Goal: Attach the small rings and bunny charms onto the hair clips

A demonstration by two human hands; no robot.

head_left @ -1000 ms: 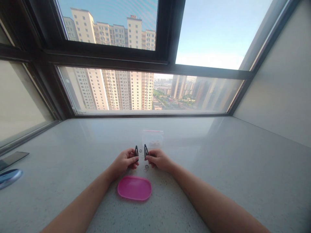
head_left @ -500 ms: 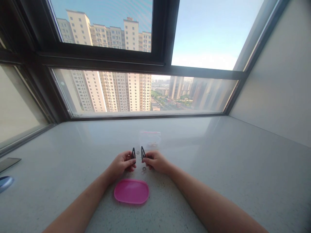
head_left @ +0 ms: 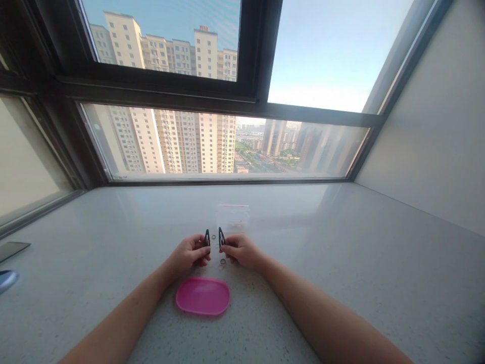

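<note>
My left hand point(head_left: 193, 251) pinches a black snap hair clip point(head_left: 206, 238), held upright with its narrow end up. A second black snap hair clip point(head_left: 222, 237) is upright between the thumb and fingers of my right hand point(head_left: 238, 249). A small gap separates the two clips. On the counter between and just beyond them lies a small dark ring point(head_left: 213, 237). Another dark ring point(head_left: 223, 261) rests below my right fingertips, with a faint pale loop beside it. Nearer to me sits a shallow pink tray point(head_left: 203, 297) with nothing in it.
A clear zip bag point(head_left: 232, 217) with small pale items lies beyond my hands on the speckled counter point(head_left: 303, 242). At the far left are a flat dark object point(head_left: 13, 250) and a shiny blue-grey rounded object point(head_left: 7, 281). A window frame point(head_left: 227, 183) borders the back.
My hands keep their hold on the two hair clips, almost in the same place. The whole view has shifted slightly; nothing else has visibly moved.
</note>
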